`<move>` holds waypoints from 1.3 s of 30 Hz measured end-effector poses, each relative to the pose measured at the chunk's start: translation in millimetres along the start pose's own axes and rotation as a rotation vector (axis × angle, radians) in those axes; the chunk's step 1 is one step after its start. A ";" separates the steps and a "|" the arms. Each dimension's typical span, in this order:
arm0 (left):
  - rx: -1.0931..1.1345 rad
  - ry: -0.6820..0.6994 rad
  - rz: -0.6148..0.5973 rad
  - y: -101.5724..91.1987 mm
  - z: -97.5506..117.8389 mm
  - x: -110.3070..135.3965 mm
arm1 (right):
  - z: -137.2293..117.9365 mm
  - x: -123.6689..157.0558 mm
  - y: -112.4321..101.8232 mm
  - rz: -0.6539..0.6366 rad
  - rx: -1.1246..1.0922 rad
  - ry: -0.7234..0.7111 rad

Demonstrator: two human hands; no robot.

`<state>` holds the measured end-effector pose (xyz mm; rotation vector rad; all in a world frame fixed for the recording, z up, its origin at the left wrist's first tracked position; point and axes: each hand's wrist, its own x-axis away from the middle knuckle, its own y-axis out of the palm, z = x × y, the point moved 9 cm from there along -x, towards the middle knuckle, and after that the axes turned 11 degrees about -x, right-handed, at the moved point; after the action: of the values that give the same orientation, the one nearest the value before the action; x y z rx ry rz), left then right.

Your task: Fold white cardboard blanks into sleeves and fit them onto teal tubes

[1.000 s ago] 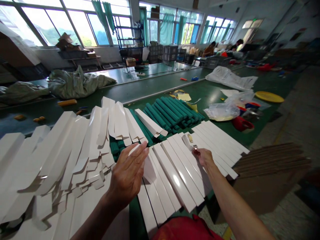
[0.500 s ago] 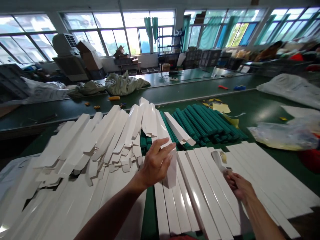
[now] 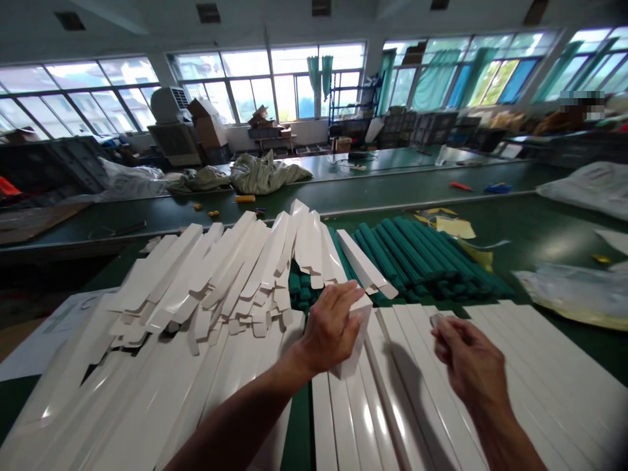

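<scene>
My left hand (image 3: 333, 327) is closed around the near end of a long white cardboard box (image 3: 354, 356), its fingers over the top and thumb along the side. This box lies on a row of flat white boxes (image 3: 346, 418). To the right, my right hand (image 3: 471, 360) is closed above the same row. A small pale edge of the tape dispenser (image 3: 436, 319) shows at its fingertips; the hand hides the rest. Beyond my left hand, one white box (image 3: 366, 261) slants across a stack of dark green ribbed rods (image 3: 407, 245).
Folded white boxes with open end flaps (image 3: 235, 261) pile up on the left. More flat white pieces (image 3: 544, 366) lie at the right. Clear plastic bags (image 3: 569, 291), yellow paper (image 3: 456, 227) and a crumpled grey-green sack (image 3: 267, 173) sit farther back on green tables.
The view has tilted up and turned left. My right hand has lifted and turned, now hiding most of the tape dispenser that showed clearly before. My left hand keeps hold of the box.
</scene>
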<state>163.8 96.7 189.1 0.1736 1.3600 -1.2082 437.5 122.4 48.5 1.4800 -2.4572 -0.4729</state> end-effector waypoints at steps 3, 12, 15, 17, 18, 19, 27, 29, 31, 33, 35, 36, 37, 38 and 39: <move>-0.022 -0.069 0.013 4.6 -0.7 1.5 | -26.3 42.3 104.3 -0.344 -0.086 0.144; -0.077 -0.141 0.017 1.9 -1.8 9.5 | -34.8 75.7 164.6 -0.459 0.052 0.085; -0.092 -0.142 0.026 2.9 0.0 9.8 | -35.2 71.9 164.6 -0.399 0.083 0.109; -0.104 -0.148 0.030 2.3 0.4 9.6 | -32.3 69.7 167.0 -0.384 0.075 0.196; -0.112 -0.149 0.030 1.2 0.4 9.3 | -29.7 69.2 168.9 -0.389 0.067 0.261; -0.117 -0.149 0.025 -0.3 0.2 8.9 | -27.2 69.0 170.6 -0.395 0.059 0.331; 0.003 -0.048 -0.204 1.8 -6.3 5.7 | -18.9 68.5 175.1 -0.523 0.101 0.482; 0.054 -0.054 -0.236 0.7 -11.6 7.4 | -9.2 66.5 168.8 -0.512 0.143 0.391; 0.098 -0.080 -0.270 -0.9 -17.9 9.8 | 4.7 63.0 158.7 -0.465 0.252 0.274; 0.125 -0.114 -0.283 -4.6 -24.2 11.7 | 15.9 59.0 150.0 -0.419 0.450 0.098; 0.131 -0.142 -0.275 -9.7 -29.4 12.2 | 20.6 59.4 149.1 -0.409 0.656 -0.154; 0.131 -0.154 -0.264 -12.5 -31.6 11.9 | 23.2 63.1 152.2 -0.436 0.734 -0.284; 0.134 -0.161 -0.256 -14.6 -32.9 11.6 | 27.9 68.5 155.8 -0.480 0.786 -0.392; 0.140 -0.163 -0.255 -15.8 -33.6 11.8 | 34.9 74.5 158.8 -0.534 0.812 -0.469; 0.148 -0.163 -0.258 -16.0 -33.8 12.9 | 43.5 79.7 160.3 -0.585 0.822 -0.509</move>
<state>127.3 106.5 177.3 0.0021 1.1759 -1.5073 255.1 128.3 73.6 2.7317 -2.7049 0.1474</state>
